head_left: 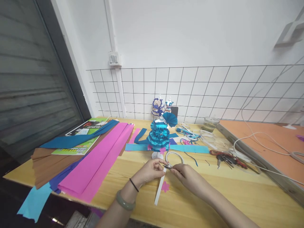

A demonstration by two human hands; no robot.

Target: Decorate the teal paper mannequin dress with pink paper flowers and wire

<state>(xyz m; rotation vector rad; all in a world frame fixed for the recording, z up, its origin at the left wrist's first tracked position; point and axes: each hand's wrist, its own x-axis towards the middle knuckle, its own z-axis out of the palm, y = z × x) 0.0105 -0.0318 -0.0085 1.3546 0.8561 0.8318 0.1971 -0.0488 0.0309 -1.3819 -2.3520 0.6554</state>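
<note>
My left hand (149,171), fingers pinched, holds the upper end of a white strip (159,188) that hangs down toward the table's front. My right hand (184,172) is closed on a small tool with a dark metal tip (167,167); whether it is scissors or tweezers is unclear. Its tip points at my left fingers, by the strip's top. Just behind the hands lies a white tape roll (182,155). A tiered doll-like figure in blue pleated paper (158,139) stands on a white base beyond them. Beside the strip rests a pink paper flower (165,186).
Pink paper (95,158), brown paper (45,161) and a magazine (83,129) cover the left side. A light-blue strip (190,148) runs behind the figure. At right lie keys (222,160), a glass jar (210,124) and a white cable (263,133) over an orange board (273,145).
</note>
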